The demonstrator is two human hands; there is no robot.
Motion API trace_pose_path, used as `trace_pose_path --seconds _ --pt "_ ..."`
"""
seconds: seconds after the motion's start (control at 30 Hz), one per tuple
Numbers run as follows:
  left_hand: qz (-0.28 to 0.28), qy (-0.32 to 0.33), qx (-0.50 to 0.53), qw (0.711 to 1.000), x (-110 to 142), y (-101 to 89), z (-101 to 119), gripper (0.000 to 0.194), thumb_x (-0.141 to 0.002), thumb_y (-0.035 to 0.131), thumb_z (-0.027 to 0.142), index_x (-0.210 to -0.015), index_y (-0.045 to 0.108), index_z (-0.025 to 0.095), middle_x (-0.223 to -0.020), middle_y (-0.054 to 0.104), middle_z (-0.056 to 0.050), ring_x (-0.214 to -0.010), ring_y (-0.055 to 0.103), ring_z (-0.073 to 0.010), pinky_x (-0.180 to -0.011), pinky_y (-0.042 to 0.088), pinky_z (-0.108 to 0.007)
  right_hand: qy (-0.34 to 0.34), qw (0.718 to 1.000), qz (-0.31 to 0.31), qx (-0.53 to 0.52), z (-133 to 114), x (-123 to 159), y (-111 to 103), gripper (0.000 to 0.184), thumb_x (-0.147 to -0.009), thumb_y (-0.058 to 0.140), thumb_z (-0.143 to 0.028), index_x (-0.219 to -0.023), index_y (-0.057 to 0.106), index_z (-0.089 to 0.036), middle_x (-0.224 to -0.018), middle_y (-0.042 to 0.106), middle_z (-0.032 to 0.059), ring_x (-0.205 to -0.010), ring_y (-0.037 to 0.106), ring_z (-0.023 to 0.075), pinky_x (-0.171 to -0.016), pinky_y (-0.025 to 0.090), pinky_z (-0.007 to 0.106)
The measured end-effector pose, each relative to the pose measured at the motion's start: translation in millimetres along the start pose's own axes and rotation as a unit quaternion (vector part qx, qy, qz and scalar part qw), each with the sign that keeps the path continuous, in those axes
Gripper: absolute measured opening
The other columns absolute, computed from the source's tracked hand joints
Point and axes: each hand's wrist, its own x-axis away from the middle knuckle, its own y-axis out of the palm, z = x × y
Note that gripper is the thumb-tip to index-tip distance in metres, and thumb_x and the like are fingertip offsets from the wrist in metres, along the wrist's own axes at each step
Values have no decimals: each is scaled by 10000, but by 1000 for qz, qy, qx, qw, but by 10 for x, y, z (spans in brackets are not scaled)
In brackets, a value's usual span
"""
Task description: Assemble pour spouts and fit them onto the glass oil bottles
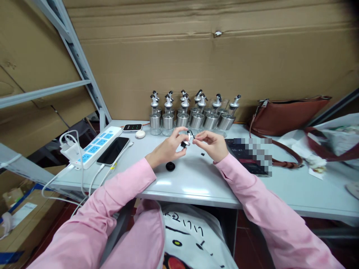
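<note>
Between my hands, above the table, is a silver-and-black bottle pourer. My left hand grips its body between thumb and fingers. From the other side, my right hand closes in a pinch at the pourer's spout end; any smaller part within those fingertips is hidden. Below my left hand a round black cap lies on the table. A tiny black piece rests near my right hand. Several glass bottles with steel sleeves and similar pourers stand in rows behind my hands.
On the left of the table lie a power strip with white cables, a phone, a small display device and a round white object. A partly blurred tablet, brown bag and plastic bags occupy the right.
</note>
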Motion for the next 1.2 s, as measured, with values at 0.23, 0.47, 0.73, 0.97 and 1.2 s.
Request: trace_pose_path --seconds 0.23,0.47,0.73,0.97,1.2 --pt "5 -2 -6 1000 -5 -6 23 201 -791 521 112 -975 462 168 -1296 403 -141 -1169 513 -226 -903 502 -360 14 1000 0 9 9 11 11 290 -608 765 -408 -595 590 -177 -673 652 31 -626 602 143 -627 527 310" --pt "-3 -6 -11 1000 -7 -2 19 209 -790 520 103 -981 467 169 -1293 444 -145 -1211 494 -235 -935 485 -388 26 1000 -10 0 14 13 7 280 -608 768 -389 -592 587 -176 -672 651 33 -621 598 141 -623 524 307" --pt "2 9 -8 1000 -13 -14 19 171 -784 519 89 -937 491 159 -1272 490 -143 -1221 485 -227 -938 479 -371 83 994 -39 -55 -66 7 17 334 -591 775 -438 -590 569 -175 -624 636 15 -580 604 133 -606 518 303" --pt "4 43 -5 999 -7 -12 8 179 -784 534 99 -955 526 152 -1246 519 -133 -1171 527 -208 -949 473 -357 196 963 -98 -154 -30 -25 1 353 -565 801 -413 -765 641 -170 -641 667 -10 -578 629 119 -620 515 284" --pt "23 57 16 998 -7 -2 26 188 -753 527 72 -917 521 162 -1221 537 -117 -1103 566 -196 -887 500 -338 232 932 -122 -252 -13 -19 0 324 -515 838 -371 -648 611 -182 -576 652 -44 -526 609 91 -566 485 244"
